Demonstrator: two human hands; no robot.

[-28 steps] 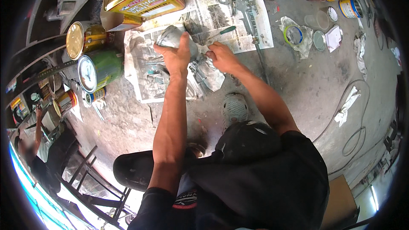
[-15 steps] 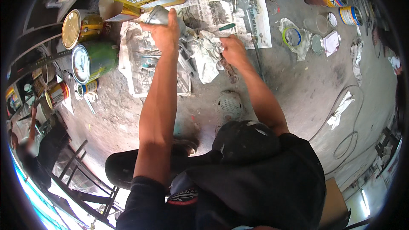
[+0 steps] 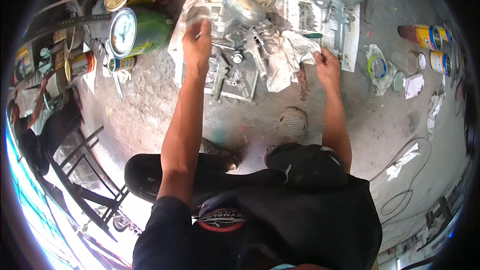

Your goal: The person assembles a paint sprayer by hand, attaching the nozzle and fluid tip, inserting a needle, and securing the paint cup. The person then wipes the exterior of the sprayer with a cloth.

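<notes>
Left hand (image 3: pixel 197 45) reaches onto the newspaper (image 3: pixel 300 15), fingers curled near small metal parts (image 3: pixel 235 57); can't tell if it pinches one. Right hand (image 3: pixel 327 65) pinches the edge of a grey rag (image 3: pixel 287 60), right of the parts, w/ the metal cup (image 3: pixel 243 7) lying just beyond them. Paper likely keeps bits off the gritty floor (image 3: pixel 150 115). Paint cans (image 3: pixel 135 30) crowd the paper's left edge; open floor lies on its near side, by the knees.

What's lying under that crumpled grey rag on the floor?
The rag lies partly on spread newspaper and partly on the bare concrete floor. The right hand grips its edge. Grey metal parts lie beside it; whether any sit beneath the cloth is hidden.
</notes>
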